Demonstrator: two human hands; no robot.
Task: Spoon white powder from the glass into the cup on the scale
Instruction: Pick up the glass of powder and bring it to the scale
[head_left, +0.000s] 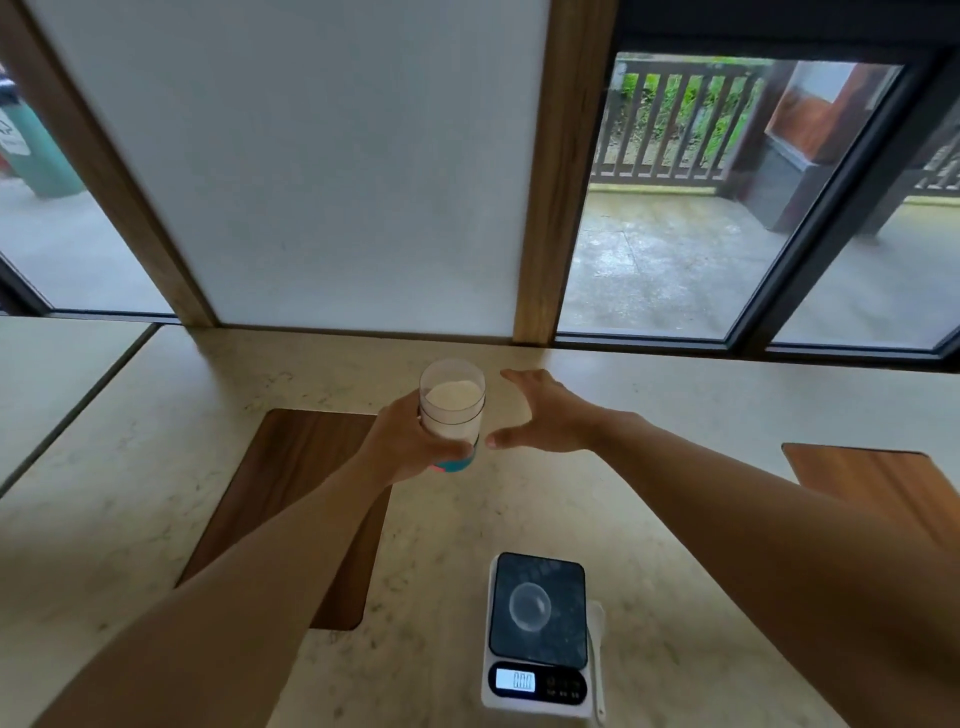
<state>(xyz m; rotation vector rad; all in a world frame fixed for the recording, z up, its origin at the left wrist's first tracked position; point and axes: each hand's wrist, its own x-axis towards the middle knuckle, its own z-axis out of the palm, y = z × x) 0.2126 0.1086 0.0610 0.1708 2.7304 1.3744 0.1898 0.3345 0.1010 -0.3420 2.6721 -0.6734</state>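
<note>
Left hand (410, 447) grasps the glass (452, 410) around its lower half, holding it upright; whether it rests on the counter cannot be told. White powder (451, 396) fills the glass to just below the rim; the base shows blue with a trace of red. Right hand (545, 415) is spread open, empty, just beside the glass on its right, thumb near the base, not touching.

Scale (537, 634) sits well apart, nearer the person, display lit. A small clear cup (530, 606) stands on its dark platform. A white spoon (597, 660) lies along the scale's right edge.

Surface: pale marbled counter (156, 519) with two wooden inlays (291, 493). Behind: frosted panel (311, 182) in a wood frame, windows onto a wet terrace with railing (675, 130).
</note>
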